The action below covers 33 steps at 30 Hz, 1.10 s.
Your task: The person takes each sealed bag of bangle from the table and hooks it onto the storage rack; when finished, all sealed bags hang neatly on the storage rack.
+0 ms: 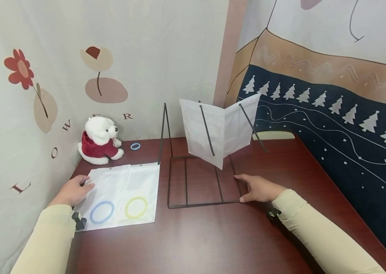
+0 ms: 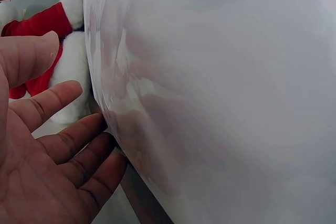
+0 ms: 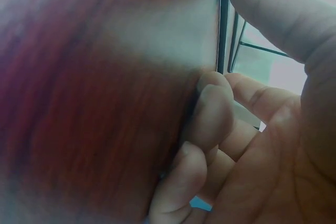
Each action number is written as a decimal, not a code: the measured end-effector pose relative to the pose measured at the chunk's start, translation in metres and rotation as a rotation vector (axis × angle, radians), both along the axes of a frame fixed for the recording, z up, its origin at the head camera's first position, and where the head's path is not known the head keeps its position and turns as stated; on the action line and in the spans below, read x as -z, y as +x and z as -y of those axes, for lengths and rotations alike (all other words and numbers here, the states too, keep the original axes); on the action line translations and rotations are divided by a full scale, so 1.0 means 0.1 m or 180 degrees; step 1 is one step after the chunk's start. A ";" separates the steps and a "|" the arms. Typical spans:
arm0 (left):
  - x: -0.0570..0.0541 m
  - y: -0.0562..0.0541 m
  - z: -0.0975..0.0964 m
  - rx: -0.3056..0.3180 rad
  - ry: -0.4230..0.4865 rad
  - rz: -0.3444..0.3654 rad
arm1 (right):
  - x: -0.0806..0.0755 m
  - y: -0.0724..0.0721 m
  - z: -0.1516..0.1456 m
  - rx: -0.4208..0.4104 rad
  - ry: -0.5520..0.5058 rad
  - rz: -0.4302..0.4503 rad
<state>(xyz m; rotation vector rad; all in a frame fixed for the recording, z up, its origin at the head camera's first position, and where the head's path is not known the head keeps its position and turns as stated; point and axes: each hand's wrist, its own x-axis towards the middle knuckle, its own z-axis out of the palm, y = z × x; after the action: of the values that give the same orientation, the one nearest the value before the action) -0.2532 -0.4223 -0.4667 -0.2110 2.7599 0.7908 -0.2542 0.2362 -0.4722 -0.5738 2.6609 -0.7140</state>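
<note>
My right hand [image 1: 261,188] holds the near right corner of a black wire rack [image 1: 196,206], thumb at the corner and forefinger on the side bar. In the right wrist view its curled fingers [image 3: 212,116] lie by a dark bar at the tabletop. My left hand [image 1: 71,190] rests at the left edge of white plastic bags [image 1: 121,190] lying flat, its fingers loosely spread. A blue ring [image 1: 92,217] and a yellow ring [image 1: 126,213] show on the two panels. On the rack's slanted rods stands another white sheet [image 1: 201,133], folded like an open book.
A white plush bear [image 1: 97,129] in a red coat sits at the back left of the brown table [image 1: 199,243]. Beside it lies a small blue ring [image 1: 135,149]. Behind the rack is a pale flat object [image 1: 275,135]. Printed curtains [image 1: 165,49] border the table.
</note>
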 end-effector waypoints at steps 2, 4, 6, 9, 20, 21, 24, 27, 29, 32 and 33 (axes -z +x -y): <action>-0.01 0.00 -0.01 -0.0011 -0.0002 0.0009 | -0.01 0.00 0.00 -0.0013 0.0013 -0.0014; -0.01 -0.01 -0.03 -0.0038 0.0005 0.0032 | -0.01 0.00 0.00 -0.0016 0.0017 -0.0021; -0.02 -0.02 -0.04 -0.0067 0.0015 0.0056 | -0.02 0.00 0.00 -0.0012 0.0020 -0.0024; -0.01 -0.04 -0.05 -0.0093 0.0018 0.0093 | -0.03 0.01 0.00 -0.0007 0.0014 -0.0018; 0.02 -0.16 -0.01 -0.0025 -0.0135 0.0096 | 0.00 0.00 0.00 0.0023 0.0014 0.0027; 0.01 -0.17 -0.02 -0.0019 -0.0161 0.0095 | 0.00 0.00 0.00 0.0025 0.0018 0.0021; -0.01 -0.20 -0.08 -0.0047 -0.0264 0.0118 | 0.00 0.00 0.01 0.0010 0.0020 -0.0010; -0.03 -0.19 -0.16 -0.0168 -0.0340 0.0143 | 0.00 0.00 0.01 -0.0002 0.0018 -0.0028; -0.04 -0.19 -0.20 -0.0258 -0.0354 0.0163 | -0.01 0.01 0.01 -0.0010 0.0014 -0.0028; -0.03 -0.19 -0.22 -0.0310 -0.0338 0.0155 | -0.01 0.01 0.01 0.0000 0.0011 -0.0011; -0.02 -0.20 -0.22 -0.0314 -0.0322 0.0155 | -0.01 0.01 0.01 0.0008 0.0012 -0.0009</action>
<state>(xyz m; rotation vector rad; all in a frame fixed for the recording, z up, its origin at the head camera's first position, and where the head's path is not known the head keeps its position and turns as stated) -0.2730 -0.4002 -0.4647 -0.3839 2.7636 0.6608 -0.2532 0.2356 -0.4708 -0.5709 2.6655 -0.7093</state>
